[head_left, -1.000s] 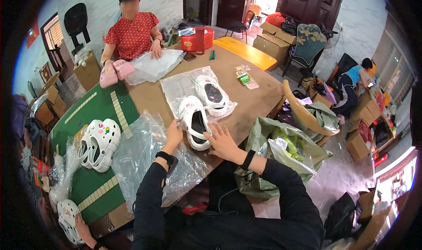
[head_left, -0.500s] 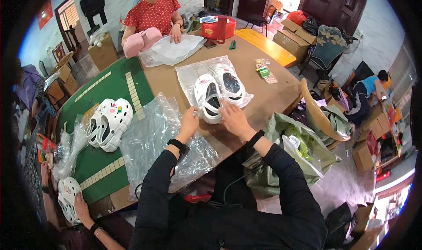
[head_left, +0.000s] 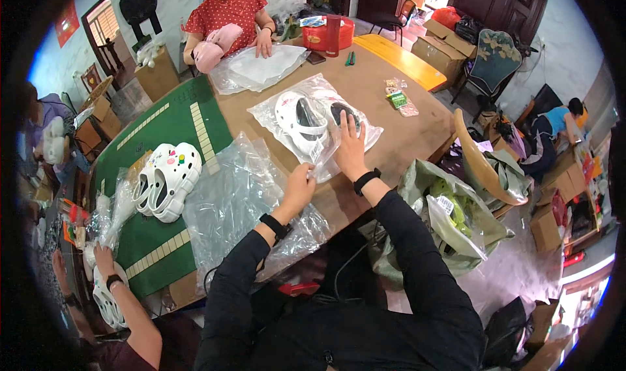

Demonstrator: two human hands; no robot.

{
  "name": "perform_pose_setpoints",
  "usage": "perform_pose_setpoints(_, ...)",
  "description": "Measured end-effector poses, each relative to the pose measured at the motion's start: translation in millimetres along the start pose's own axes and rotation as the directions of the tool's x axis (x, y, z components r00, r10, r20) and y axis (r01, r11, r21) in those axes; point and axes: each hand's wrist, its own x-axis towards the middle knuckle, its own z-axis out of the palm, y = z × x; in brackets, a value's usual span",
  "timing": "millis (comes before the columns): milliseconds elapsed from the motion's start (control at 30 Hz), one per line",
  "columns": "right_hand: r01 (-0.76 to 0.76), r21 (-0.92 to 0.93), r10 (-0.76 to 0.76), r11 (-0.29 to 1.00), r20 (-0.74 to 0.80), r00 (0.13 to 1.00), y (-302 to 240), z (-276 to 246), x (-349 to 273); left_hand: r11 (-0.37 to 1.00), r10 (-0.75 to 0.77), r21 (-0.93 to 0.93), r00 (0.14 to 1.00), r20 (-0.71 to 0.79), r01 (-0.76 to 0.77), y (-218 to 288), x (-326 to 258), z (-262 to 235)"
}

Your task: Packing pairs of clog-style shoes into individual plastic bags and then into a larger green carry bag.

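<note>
In front of me a pair of white clogs [head_left: 301,118] lies inside a clear plastic bag [head_left: 370,136] on the brown tabletop. My left hand [head_left: 298,189] pinches the bag's near edge, below the heel end of the clogs. My right hand [head_left: 350,150] lies over the right clog with its fingers spread, pressing on the bag. Left of my arms, loose clear plastic bags [head_left: 228,188] are spread across the table. Another pair of white clogs [head_left: 168,180] with colourful charms stands on the green mat [head_left: 145,240].
Across the table a person in red [head_left: 229,17] handles pink clogs [head_left: 217,46] and a plastic bag. A co-worker's hand [head_left: 104,260] is at lower left near white clogs [head_left: 109,299]. An open green sack [head_left: 417,221] stands by my right arm. Small packets [head_left: 400,98] lie at right.
The bag's mouth has been drawn toward me over the heels of the clogs. My right hand has moved up onto the right clog; my left has shifted right and nearer. The co-worker's hand has moved up.
</note>
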Motion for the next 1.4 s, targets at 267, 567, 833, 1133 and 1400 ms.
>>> perform_pose_setpoints(267, 0.154, 0.059, -0.158, 0.986, 0.078, 0.984, 25.4, -22.8, -16.1, 0.989, -0.149, -0.006, 0.978, -0.146, 0.150, -30.2, -14.8, -31.8)
perform_pose_setpoints(567, -0.016, 0.289, -0.098, 0.957, 0.377, 0.921, 65.8, -20.4, -40.4, 0.981, -0.064, 0.177, 0.991, -0.114, 0.084, -40.6, -28.7, -39.2)
perform_pose_setpoints(833, -0.183, 0.182, 0.170, 0.966, 0.087, 0.982, 39.6, -0.8, -29.4, 0.992, -0.023, 0.120, 0.988, -0.156, 0.042, -37.8, -33.9, -35.1)
perform_pose_setpoints(1133, -0.184, 0.275, 0.155, 0.944, 0.124, 0.980, 48.0, -2.5, -26.6, 0.965, -0.255, 0.039, 0.960, -0.114, 0.261, -32.8, -40.7, -46.2)
perform_pose_setpoints(1400, -0.136, 0.144, 0.085, 0.980, 0.311, 0.947, 88.3, -25.6, -63.1, 0.867, -0.370, -0.361, 0.929, -0.003, 0.344, -39.2, -39.9, -46.0)
